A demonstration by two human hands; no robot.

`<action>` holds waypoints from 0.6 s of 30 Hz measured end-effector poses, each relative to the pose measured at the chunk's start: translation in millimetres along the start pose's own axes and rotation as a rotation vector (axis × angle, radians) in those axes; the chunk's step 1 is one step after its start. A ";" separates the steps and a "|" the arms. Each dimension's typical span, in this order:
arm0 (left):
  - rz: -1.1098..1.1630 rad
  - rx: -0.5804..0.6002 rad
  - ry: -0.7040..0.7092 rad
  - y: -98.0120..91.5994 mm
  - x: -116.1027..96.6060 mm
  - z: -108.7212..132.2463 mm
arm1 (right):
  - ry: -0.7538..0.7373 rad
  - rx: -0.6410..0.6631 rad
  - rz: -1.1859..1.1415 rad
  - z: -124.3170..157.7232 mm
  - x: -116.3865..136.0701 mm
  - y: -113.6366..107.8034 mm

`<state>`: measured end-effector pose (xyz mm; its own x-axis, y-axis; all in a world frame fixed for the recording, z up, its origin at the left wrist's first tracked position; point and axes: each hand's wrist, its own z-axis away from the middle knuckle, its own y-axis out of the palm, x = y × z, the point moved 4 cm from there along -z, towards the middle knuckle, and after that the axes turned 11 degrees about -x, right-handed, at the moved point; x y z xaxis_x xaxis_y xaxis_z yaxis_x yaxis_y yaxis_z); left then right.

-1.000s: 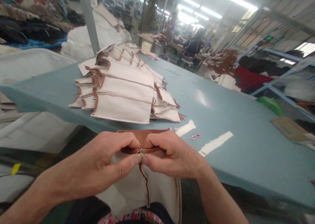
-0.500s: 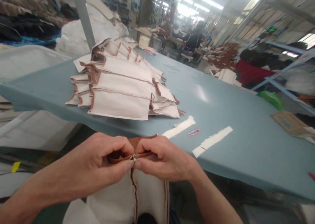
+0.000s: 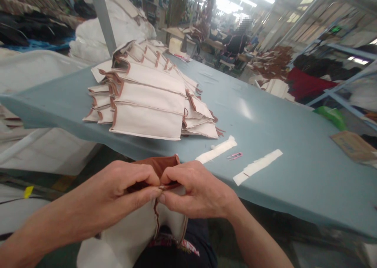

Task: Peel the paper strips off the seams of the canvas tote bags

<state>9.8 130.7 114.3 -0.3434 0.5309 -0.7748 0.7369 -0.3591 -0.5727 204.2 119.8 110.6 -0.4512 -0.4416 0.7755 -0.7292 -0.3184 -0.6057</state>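
A cream bag piece (image 3: 126, 232) with a brown inner face and a brown-edged seam hangs below my two hands at the table's near edge. My left hand (image 3: 129, 191) pinches its top edge beside the seam between thumb and bent fingers. From the other side my right hand (image 3: 194, 189) pinches the same edge, the thumbs almost meeting at the seam. The fingertips partly cover the spot they grip. Just beyond lies a layered pile of similar cream pieces with brown trim (image 3: 150, 121).
On the blue-green table (image 3: 279, 126) lie two cream strips, one nearer (image 3: 218, 150) and one farther right (image 3: 259, 166). Pink-handled thread snips (image 3: 235, 156) rest between them. A brown cardboard piece (image 3: 352, 144) sits at the right. A person (image 3: 235, 44) sits in the background.
The lower part of the bag piece has swung left and folded, uncovering dark clothing with pink-and-white lettering. More brown inner face shows behind the hands. Both hands keep their pinch; the view has shifted slightly.
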 end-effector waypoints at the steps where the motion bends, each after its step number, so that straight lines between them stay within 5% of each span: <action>1: 0.000 0.028 -0.024 -0.9 1.9 2.3 | 0.007 0.019 0.017 0.1 -0.9 1.2; 6: -0.109 0.044 -0.057 -2.6 4.8 9.6 | 0.017 0.063 0.047 -4.5 -1.5 4.7; 12: -0.286 -0.016 0.132 4.2 -8.1 7.0 | 0.064 0.089 0.094 -5.2 1.9 2.3; 18: -0.374 -0.175 0.330 0.4 -26.7 5.1 | -0.014 -0.027 0.101 -0.4 15.1 -0.9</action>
<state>16.4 112.5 133.4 -0.4207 0.8219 -0.3839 0.6950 0.0200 -0.7187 197.9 113.8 123.0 -0.5160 -0.4826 0.7077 -0.6937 -0.2492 -0.6758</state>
